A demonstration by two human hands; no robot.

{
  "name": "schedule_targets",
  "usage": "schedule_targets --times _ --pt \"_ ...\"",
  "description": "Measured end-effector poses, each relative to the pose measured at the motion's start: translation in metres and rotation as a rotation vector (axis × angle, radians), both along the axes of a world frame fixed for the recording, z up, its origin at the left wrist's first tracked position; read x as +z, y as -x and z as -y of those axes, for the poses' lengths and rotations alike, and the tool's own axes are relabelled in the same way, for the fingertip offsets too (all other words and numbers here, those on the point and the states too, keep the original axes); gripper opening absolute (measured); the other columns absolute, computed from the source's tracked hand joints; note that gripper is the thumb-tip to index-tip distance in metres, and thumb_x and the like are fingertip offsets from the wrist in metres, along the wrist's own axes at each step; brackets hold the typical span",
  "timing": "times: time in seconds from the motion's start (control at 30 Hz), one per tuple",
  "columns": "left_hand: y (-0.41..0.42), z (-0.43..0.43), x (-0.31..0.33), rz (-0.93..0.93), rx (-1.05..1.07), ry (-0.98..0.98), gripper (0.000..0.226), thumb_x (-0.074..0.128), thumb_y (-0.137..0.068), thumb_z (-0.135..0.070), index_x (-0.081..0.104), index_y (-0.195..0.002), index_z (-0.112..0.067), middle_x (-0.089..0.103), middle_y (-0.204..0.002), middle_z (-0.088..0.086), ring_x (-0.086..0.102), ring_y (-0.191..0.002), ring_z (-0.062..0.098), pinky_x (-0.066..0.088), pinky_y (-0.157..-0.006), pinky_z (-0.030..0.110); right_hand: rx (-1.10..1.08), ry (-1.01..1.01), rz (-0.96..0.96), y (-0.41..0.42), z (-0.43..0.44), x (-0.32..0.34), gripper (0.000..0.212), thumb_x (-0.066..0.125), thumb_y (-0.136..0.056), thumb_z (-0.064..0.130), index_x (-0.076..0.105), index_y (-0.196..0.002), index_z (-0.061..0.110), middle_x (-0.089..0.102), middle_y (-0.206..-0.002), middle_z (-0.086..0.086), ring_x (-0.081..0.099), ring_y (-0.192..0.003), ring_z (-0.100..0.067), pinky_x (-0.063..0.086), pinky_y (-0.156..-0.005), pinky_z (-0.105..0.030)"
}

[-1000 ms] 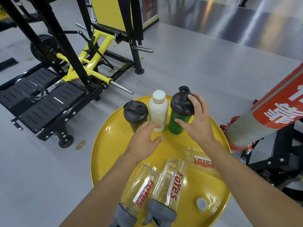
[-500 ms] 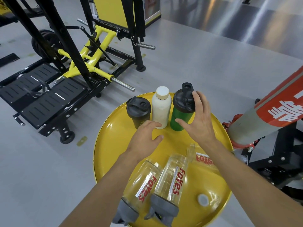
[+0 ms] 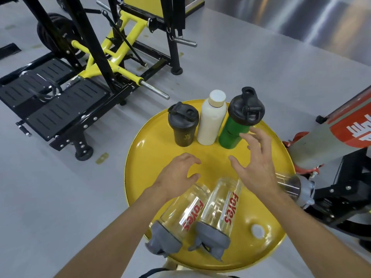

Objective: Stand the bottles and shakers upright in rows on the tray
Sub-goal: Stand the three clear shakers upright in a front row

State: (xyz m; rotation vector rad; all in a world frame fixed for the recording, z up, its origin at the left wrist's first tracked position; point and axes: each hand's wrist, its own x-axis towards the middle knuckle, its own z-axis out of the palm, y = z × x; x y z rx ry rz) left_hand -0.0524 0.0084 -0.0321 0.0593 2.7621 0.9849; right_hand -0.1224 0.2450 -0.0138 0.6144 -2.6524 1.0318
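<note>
A smooth grey floor (image 3: 230, 63) is stretching across the room, catching pale streaks of light at the far right. A black and yellow weight machine (image 3: 104, 55) is standing at the left, its perforated black footplates (image 3: 52, 101) lying low. A padded grey and red bag (image 3: 341, 133) is leaning in from the right, above a black frame (image 3: 341, 189).
</note>
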Motion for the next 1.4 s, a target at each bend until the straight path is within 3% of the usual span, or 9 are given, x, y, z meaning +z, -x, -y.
schedule_targets --times 0.17,0.33,0.43,0.67,0.83,0.97,1.23,1.4 --pt "-0.015 0.000 -0.015 -0.003 -0.174 -0.019 0.035 0.059 -0.099 -0.030 0.060 -0.134 -0.024 0.053 -0.141 -0.006 0.051 -0.130 0.013 0.043 -0.109 0.033 0.061 -0.064 0.047 -0.024 0.014 -0.011 0.054 0.082 -0.082 0.016 0.059 -0.131 0.010 0.039 -0.148 -0.011 0.049 -0.130 -0.024 0.048 -0.099 -0.031" --pt "-0.025 0.009 -0.018 0.002 -0.353 -0.053 0.037 0.052 -0.102 -0.032 0.056 -0.138 -0.029 0.052 -0.141 -0.011 0.049 -0.129 0.010 0.045 -0.107 0.034 0.167 -0.184 0.155 -0.042 0.025 -0.022 0.033 0.077 -0.085 0.024 0.065 -0.116 0.018 0.049 -0.139 -0.004 0.054 -0.126 -0.022 0.052 -0.098 -0.042" --pt "-0.027 0.014 -0.018 0.023 -0.403 -0.074 0.039 0.051 -0.102 -0.031 0.053 -0.141 -0.033 0.050 -0.141 -0.012 0.045 -0.131 0.009 0.043 -0.109 0.033 0.177 -0.202 0.247 -0.052 0.030 -0.026 0.023 0.074 -0.088 0.023 0.068 -0.110 0.020 0.051 -0.136 0.001 0.056 -0.120 -0.017 0.053 -0.093 -0.039" --pt "-0.018 0.045 -0.018 0.035 -0.284 -0.151 0.035 0.057 -0.101 -0.036 0.058 -0.135 -0.034 0.051 -0.122 -0.014 0.053 -0.114 -0.001 0.048 -0.100 0.027 0.112 -0.249 0.281 -0.059 0.038 -0.026 0.015 0.073 -0.090 0.024 0.070 -0.105 0.020 0.054 -0.132 0.002 0.061 -0.112 -0.016 0.055 -0.084 -0.039" --pt "-0.014 0.071 -0.021 0.026 -0.141 -0.175 0.034 0.054 -0.102 -0.036 0.055 -0.136 -0.033 0.048 -0.124 -0.015 0.054 -0.112 -0.001 0.050 -0.099 0.030 0.099 -0.259 0.300 -0.059 0.050 -0.025 0.014 0.071 -0.091 0.024 0.070 -0.105 0.020 0.055 -0.129 0.002 0.061 -0.111 -0.017 0.055 -0.087 -0.040" --pt "-0.010 0.085 -0.024 -0.011 0.010 -0.137 0.036 0.052 -0.102 -0.039 0.052 -0.137 -0.035 0.044 -0.128 -0.013 0.057 -0.104 0.008 0.053 -0.094 0.036 0.107 -0.270 0.322 -0.060 0.057 -0.025 0.015 0.069 -0.093 0.025 0.070 -0.106 0.019 0.055 -0.128 0.003 0.063 -0.106 -0.017 0.055 -0.084 -0.037" --pt "-0.013 0.097 -0.018 -0.102 -0.128 -0.018 0.036 0.049 -0.104 -0.023 0.054 -0.140 -0.029 0.040 -0.148 -0.010 0.043 -0.135 0.010 0.049 -0.108 0.033 0.115 -0.281 0.327 -0.056 0.065 -0.028 0.015 0.068 -0.093 0.028 0.069 -0.106 0.021 0.055 -0.128 0.006 0.063 -0.105 -0.016 0.057 -0.079 -0.039" --pt "-0.012 0.097 -0.016 -0.067 -0.220 0.035 0.038 0.044 -0.106 -0.022 0.053 -0.141 -0.035 0.033 -0.154 -0.013 0.037 -0.140 0.012 0.051 -0.106 0.035 0.111 -0.303 0.345 -0.054 0.071 -0.028 0.016 0.066 -0.094 0.031 0.068 -0.108 0.023 0.054 -0.129 0.008 0.063 -0.102 -0.013 0.056 -0.077 -0.036"
